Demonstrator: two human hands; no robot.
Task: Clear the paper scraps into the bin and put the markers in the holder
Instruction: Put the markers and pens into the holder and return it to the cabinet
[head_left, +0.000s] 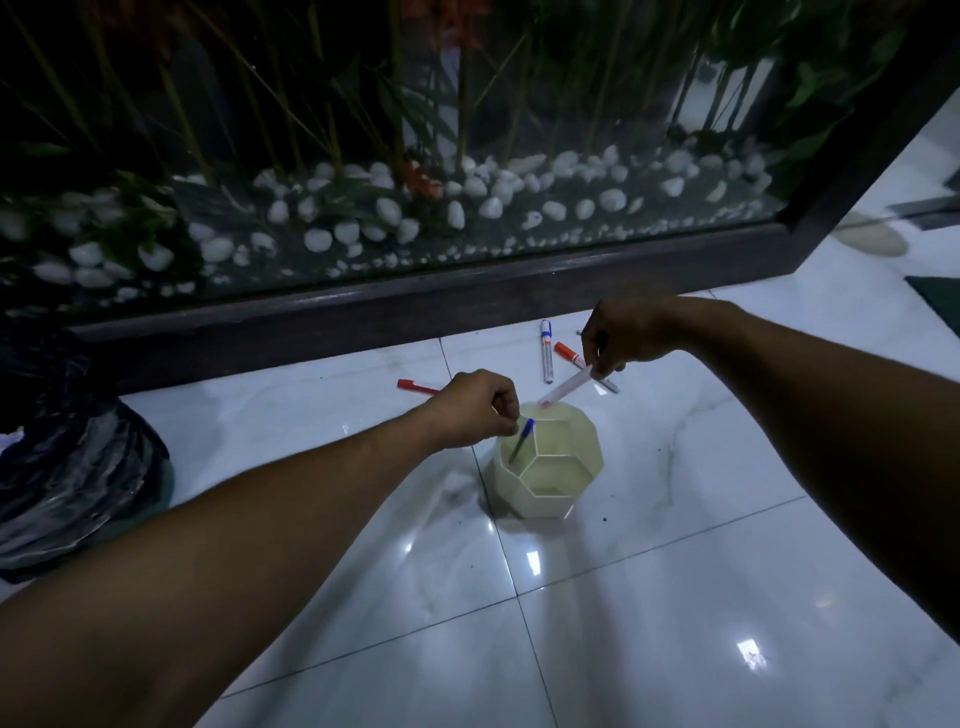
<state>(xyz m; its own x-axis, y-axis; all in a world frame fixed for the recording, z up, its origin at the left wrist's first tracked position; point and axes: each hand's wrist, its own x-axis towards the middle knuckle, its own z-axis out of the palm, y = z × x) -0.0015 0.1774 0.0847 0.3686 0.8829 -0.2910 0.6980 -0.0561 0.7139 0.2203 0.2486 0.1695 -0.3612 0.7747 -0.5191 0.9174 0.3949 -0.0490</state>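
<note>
Across the top of the frame runs a dark-framed glass planter (415, 291) full of white pebbles and green stems, standing on a glossy white tiled floor (623, 597). At the left edge sits a black plastic bin bag (72, 467), with what may be a paper scrap at its upper rim, though that corner is too dim to be sure.

Just below centre stands the cream faceted plastic holder (550, 467), split into compartments. The left hand (472, 410) pinches a slim blue-capped pen (521, 440) between thumb and curled fingers, its lower end already inside the holder's left compartment. The right hand (623, 338) pinches a white-barrelled marker (565, 385) by its upper end, tilted, its tip just above the holder's far rim.

On the floor beyond the holder lie a blue-capped white marker (546, 351), a red-capped marker (569, 354) and, at centre left, another red marker (415, 386) partly hidden by the left hand.

The marker step is in hand. Next, both hands should release, the right one after steering its tip inside the rim, then gather the loose markers.
</note>
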